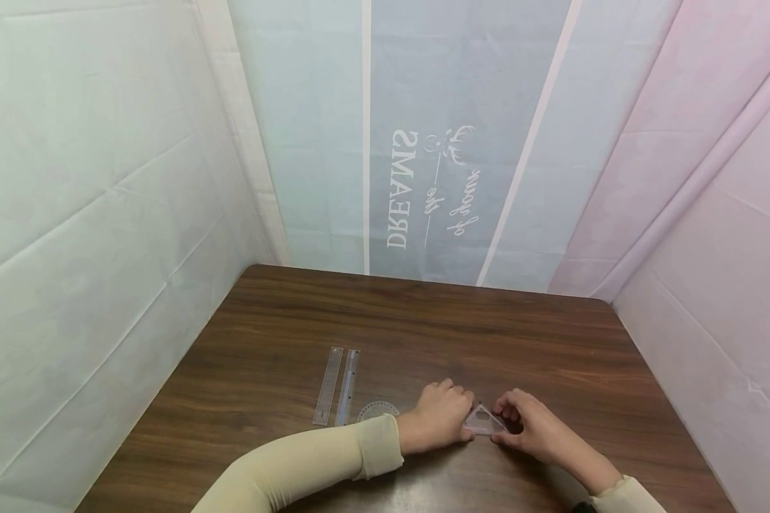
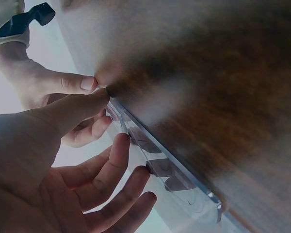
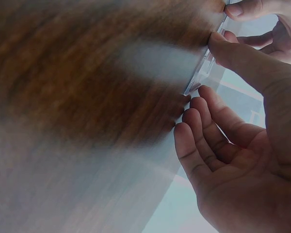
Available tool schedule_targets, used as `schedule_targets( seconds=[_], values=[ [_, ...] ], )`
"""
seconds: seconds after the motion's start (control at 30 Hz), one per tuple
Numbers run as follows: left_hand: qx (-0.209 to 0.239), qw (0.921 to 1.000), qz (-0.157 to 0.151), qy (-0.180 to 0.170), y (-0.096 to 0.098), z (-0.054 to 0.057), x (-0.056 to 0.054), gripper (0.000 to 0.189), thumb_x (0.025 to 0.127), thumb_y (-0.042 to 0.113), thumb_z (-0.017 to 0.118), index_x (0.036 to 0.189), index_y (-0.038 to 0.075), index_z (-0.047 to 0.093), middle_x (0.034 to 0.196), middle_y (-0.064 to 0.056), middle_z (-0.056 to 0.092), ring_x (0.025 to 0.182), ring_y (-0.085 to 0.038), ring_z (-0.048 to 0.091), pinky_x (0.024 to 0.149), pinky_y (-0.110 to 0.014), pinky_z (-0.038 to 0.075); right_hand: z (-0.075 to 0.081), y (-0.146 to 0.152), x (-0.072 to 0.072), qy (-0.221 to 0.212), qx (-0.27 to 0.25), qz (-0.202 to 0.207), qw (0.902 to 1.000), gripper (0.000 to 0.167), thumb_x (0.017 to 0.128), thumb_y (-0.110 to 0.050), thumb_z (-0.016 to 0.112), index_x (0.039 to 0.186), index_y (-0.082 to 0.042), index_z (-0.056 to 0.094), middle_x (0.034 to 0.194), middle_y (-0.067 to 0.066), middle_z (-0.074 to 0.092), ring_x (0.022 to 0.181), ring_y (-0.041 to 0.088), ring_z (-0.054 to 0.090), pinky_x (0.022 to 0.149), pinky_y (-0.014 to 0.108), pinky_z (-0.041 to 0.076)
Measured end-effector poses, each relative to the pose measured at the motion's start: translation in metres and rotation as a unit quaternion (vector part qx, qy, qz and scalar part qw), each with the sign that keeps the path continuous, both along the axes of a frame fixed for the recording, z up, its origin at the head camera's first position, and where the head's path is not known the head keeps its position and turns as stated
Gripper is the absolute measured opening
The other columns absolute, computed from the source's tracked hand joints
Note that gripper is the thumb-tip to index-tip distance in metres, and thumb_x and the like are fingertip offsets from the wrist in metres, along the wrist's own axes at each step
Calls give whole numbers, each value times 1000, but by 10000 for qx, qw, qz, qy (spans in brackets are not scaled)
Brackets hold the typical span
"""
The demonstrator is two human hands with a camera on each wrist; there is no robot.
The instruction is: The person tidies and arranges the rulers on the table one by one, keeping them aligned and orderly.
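Note:
A clear plastic set square (image 1: 480, 427) with a cut-out in its middle lies on the table between the two hands. My left hand (image 1: 441, 413) pinches its left side, its thumb at the near edge and its fingers across the far side. Opposite, my right hand (image 1: 531, 426) holds the right corner with thumb and curled forefinger. In the left wrist view, clear plastic (image 2: 172, 170) with dark patches runs past the left fingertips. The right wrist view shows the right thumb against the thin plastic edge (image 3: 200, 73); the other fingers are bent close to the tabletop.
Two clear rulers, one plain (image 1: 329, 386) and one with a bluish strip (image 1: 348, 388), lie left of the hands. A clear protractor (image 1: 377, 409) sits beside them, partly hidden by the left sleeve (image 1: 321, 456). Fabric walls (image 1: 423, 85) border the wooden table (image 1: 539, 342).

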State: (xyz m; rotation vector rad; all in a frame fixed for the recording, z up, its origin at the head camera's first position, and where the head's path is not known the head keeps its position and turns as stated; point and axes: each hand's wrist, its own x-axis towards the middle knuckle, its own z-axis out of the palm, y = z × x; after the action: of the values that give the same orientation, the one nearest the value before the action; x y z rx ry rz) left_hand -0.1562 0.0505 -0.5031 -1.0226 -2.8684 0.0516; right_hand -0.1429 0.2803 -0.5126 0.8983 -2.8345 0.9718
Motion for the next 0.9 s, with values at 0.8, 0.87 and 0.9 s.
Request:
schedule_targets(
  seconds=[0.8,0.87,0.9],
  values=[
    [1416,9886,110,-498,-55,16,-27,37,102,51,72,126,22,74,111,11,75,96,-9,67,81,-27,56,11,0,-6,-418,323,-250,9983,45,83,-27,96,112,-6,67,99,-2,62,88,9,59,73,29,55],
    [1531,9867,189,-520,-63,18,-30,37,102,50,72,126,21,75,110,10,75,94,-8,67,80,-26,55,14,0,-7,-418,350,-336,9979,45,85,-29,95,114,-6,69,101,-1,63,89,10,60,74,30,55],
    [1574,9859,233,-517,-67,20,-32,38,103,50,72,126,21,75,110,10,75,94,-8,67,79,-26,55,15,0,-8,-398,383,-389,9977,45,86,-30,94,115,-6,69,103,-1,64,90,10,60,74,30,55]
  ],
)
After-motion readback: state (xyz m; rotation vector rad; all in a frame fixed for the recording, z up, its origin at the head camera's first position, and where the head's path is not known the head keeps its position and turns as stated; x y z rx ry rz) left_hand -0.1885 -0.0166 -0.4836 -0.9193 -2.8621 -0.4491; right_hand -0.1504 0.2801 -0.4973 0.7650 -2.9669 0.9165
